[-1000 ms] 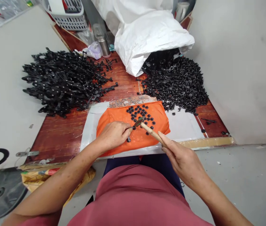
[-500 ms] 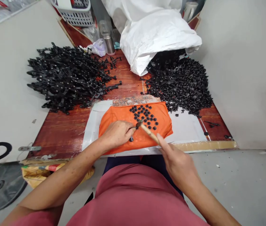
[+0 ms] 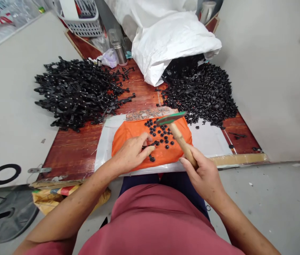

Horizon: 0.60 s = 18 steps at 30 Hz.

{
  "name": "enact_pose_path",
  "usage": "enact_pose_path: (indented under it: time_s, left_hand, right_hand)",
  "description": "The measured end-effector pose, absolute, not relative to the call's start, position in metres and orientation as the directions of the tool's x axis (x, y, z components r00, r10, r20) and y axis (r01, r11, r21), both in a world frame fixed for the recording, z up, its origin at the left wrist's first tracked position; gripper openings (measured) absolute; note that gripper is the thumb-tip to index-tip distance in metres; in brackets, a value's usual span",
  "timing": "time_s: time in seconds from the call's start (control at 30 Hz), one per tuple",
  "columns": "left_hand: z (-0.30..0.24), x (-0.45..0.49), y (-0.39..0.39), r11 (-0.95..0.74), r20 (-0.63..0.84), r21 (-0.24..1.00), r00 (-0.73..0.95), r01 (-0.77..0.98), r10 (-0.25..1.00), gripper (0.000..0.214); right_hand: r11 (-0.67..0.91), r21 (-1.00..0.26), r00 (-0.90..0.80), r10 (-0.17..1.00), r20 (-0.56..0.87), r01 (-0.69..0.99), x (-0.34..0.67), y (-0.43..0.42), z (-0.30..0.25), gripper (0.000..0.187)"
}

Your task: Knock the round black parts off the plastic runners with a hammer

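My right hand (image 3: 203,170) is wrapped round the wooden handle of a hammer (image 3: 179,138). The hammer's green-edged head is raised above an orange cloth (image 3: 130,136). Over the left part of that cloth, my left hand (image 3: 131,152) has thumb and forefinger around a black plastic strap piece with round ends (image 3: 152,158); its other end lies partly hidden under the fingers. Several small round black caps (image 3: 163,132) are scattered on the cloth just beyond, some of them behind the hammer.
A heap of black strap pieces (image 3: 75,92) lies at the back left. To the right, a pile of small black parts (image 3: 205,92) spills from a white sack (image 3: 176,39). Behind stand a steel flask (image 3: 119,51) and a grey basket (image 3: 84,24). Grey panels flank the table.
The hammer has gone up and away from my left hand, its head now clear of the fingers. My left fingers have spread somewhat around the strap piece. The view has shifted slightly.
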<state>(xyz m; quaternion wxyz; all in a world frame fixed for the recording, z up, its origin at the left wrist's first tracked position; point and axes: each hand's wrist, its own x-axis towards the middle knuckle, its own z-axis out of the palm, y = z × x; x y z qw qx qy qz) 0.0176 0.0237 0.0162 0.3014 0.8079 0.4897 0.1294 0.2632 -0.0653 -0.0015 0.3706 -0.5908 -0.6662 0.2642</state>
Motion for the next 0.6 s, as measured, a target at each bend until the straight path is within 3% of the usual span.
enact_pose_path:
  time_s: [0.1, 0.27, 0.4, 0.47, 0.6]
  left_hand:
    - [0.018, 0.028, 0.009, -0.334, -0.016, 0.689, 0.475, 0.643, 0.880, 0.032]
    - [0.010, 0.038, -0.008, -0.436, 0.139, 0.710, 0.498, 0.553, 0.856, 0.049]
    - [0.010, 0.021, -0.012, -0.405, 0.328, 0.688, 0.241, 0.602, 0.914, 0.050]
    - [0.008, 0.013, -0.014, -0.283, 0.246, 0.761, 0.144, 0.584, 0.958, 0.040]
    - [0.000, 0.017, -0.023, -0.039, -0.052, 0.926, 0.228, 0.376, 0.972, 0.048]
  right_hand:
    - [0.069, -0.898, -0.025, 0.998, 0.065, 0.434, 0.251, -0.053, 0.008, 0.018]
    - [-0.130, -0.980, -0.077, 0.987, -0.143, 0.148, 0.231, -0.046, -0.009, 0.014]
    - [-0.170, -0.985, 0.039, 0.985, -0.169, 0.035, 0.230, -0.054, -0.017, 0.015]
    - [-0.157, -0.988, 0.080, 0.985, -0.155, 0.015, 0.231, -0.060, -0.017, 0.017]
    - [-0.091, -0.996, 0.118, 0.989, -0.091, -0.003, 0.229, -0.069, -0.021, 0.016]
